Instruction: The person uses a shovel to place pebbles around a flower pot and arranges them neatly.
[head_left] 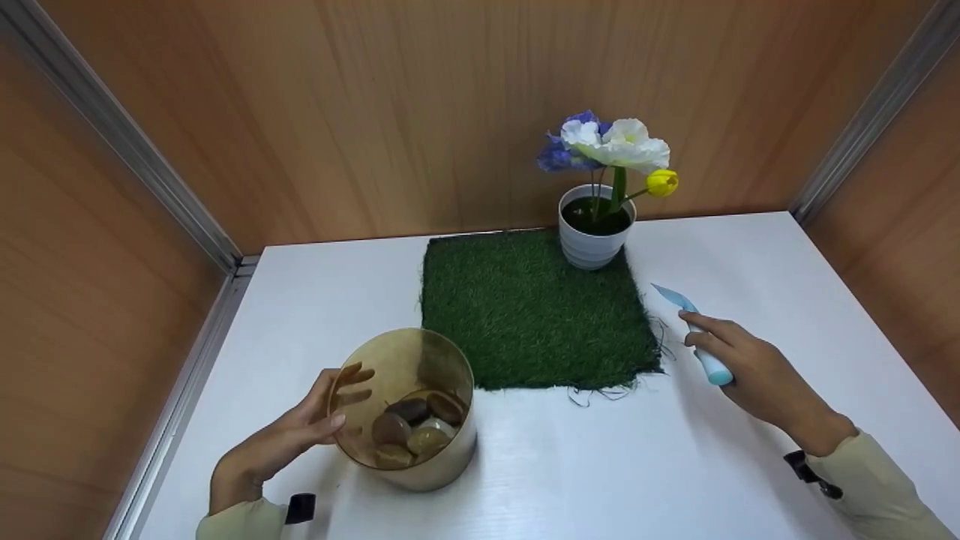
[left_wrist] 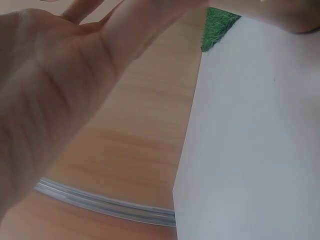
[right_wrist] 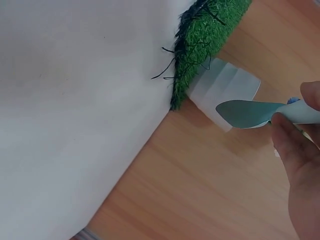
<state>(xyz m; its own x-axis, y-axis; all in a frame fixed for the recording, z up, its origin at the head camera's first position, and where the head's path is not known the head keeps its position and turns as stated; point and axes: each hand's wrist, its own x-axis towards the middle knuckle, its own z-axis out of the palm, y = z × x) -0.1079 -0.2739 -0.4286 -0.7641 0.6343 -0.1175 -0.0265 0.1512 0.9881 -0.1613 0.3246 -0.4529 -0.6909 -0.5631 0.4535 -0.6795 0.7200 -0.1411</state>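
Note:
A translucent amber container (head_left: 450, 469) with several smooth stones (head_left: 409, 431) inside stands at the front left of the table. My left hand (head_left: 304, 420) rests against its left side, the fingers spread and visible through the wall, the thumb near the rim. In the left wrist view, the left palm (left_wrist: 55, 85) shows, with part of the container (left_wrist: 285, 15) at the top right. My right hand (head_left: 757, 375) grips a small light-blue trowel (head_left: 709, 360) by its handle, blade forward, right of the green mat. The right wrist view shows the trowel blade (right_wrist: 247, 114) overlapping the flowerpot.
A square of artificial grass (head_left: 540, 315) lies mid-table, with loose strands at its front and right edges. On its back right corner stands a white pot (head_left: 592, 244) with blue, white and yellow flowers (head_left: 622, 146). Wooden panels (head_left: 450, 112) border the white table (head_left: 585, 472).

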